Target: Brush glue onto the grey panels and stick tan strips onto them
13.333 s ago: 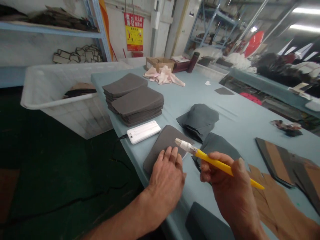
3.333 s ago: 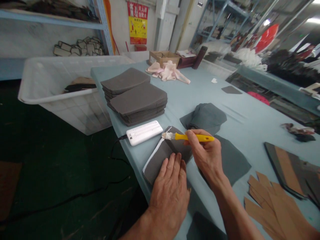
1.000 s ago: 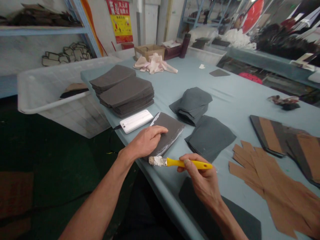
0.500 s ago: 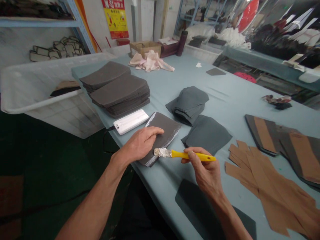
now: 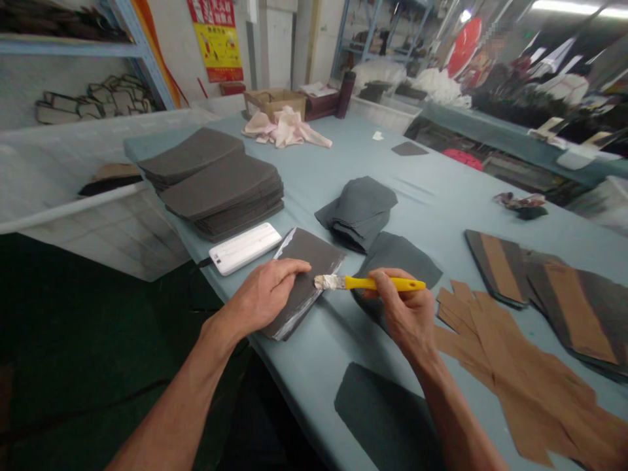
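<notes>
"What's just changed in front of us?"

"Our right hand (image 5: 403, 306) has brought the flat brush (image 5: 373, 283) in from below the dark grey panel (image 5: 310, 265). Its white-caked bristles now lie over the panel's right edge, though we can't tell if they touch it. So the paste-coated tip is right at the streaked edge."

"And our grip?"

"The right fingers (image 5: 387, 278) and thumb pinch the yellow handle. Our left hand (image 5: 262, 294) lies spread, pressed flat on the panel."

"Where's the panel, and which way does it point?"

"It's on the blue-grey table (image 5: 314, 399), just beside a white power bank (image 5: 244, 248). Its long axis runs from lower left, near us, to upper right, away from us."

"Further out?"

"There are stacked grey panels (image 5: 220, 186) and a folded grey pile (image 5: 358, 212), with kraft-paper cutouts (image 5: 505, 350) to the right. Past them sits a crumpled pink cloth (image 5: 287, 129)."
</notes>
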{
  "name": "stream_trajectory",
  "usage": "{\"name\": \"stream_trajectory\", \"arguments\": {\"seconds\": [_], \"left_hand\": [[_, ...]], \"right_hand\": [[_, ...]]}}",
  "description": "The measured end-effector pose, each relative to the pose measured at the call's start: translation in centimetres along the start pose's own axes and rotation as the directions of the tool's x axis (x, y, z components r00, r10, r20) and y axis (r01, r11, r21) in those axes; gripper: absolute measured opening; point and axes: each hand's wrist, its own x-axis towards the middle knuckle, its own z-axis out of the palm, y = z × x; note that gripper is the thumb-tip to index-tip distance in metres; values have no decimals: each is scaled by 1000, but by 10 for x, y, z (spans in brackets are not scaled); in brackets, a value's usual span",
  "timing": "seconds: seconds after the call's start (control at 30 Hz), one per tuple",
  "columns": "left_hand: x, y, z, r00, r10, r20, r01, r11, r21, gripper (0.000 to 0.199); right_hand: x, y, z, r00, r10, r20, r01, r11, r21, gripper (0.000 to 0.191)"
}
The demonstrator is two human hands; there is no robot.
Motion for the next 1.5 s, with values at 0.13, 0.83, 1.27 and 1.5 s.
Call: {"name": "stream_trajectory", "arguments": {"seconds": [0.13,0.83,1.27,1.5], "left_hand": [[0,-2,2,1000,7,-7,-7,1000,7,42],[-1,0,5,992,127,-11,-125,986,108,35],[-12,31,21,996,85,4,-78,895,439,36],[-6,32,23,999,46,11,-46,861,506,28]], "right_hand": [[12,5,-5,999,-12,-53,11,999,-31,47],[26,-17,-34,949,-54,-311,72,996,45,50],[-47,-46,-69,960,116,-256,24,872,489,25],[-71,-45,-84,944,243,-223,-96,850,518,29]]}}
